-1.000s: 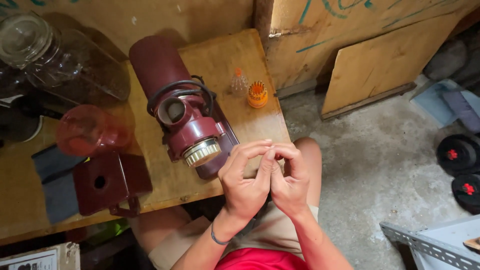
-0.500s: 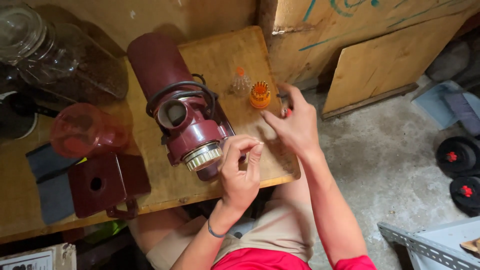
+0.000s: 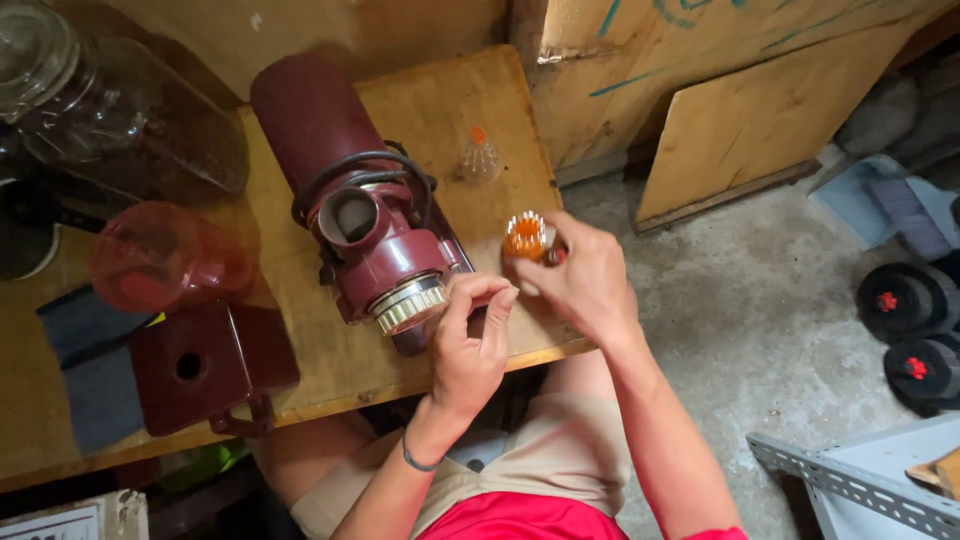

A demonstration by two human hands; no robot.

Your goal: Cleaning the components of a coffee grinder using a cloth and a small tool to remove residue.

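The dark red machine (image 3: 375, 235) is laid on its side on the wooden desk (image 3: 470, 95); its silver ring end (image 3: 408, 305) is turned toward the person; a black cord (image 3: 345, 175) is looped around it. The small orange part (image 3: 524, 237) is held in the right hand (image 3: 585, 280), its fingers (image 3: 560, 228) closed around it, just beside the machine; it is not yet put on. The left hand (image 3: 470, 345) is kept near the silver ring; its fingers (image 3: 480, 295) are pinched together, but whether something tiny is held cannot be told. A red box with a round hole (image 3: 205, 365) is seen lying apart, so the machine looks only partly put together. A pink cup (image 3: 165, 260), a clear jar (image 3: 110, 105) and a small clear cone with an orange tip (image 3: 480, 155) are seen close by; nothing is seen in the way.
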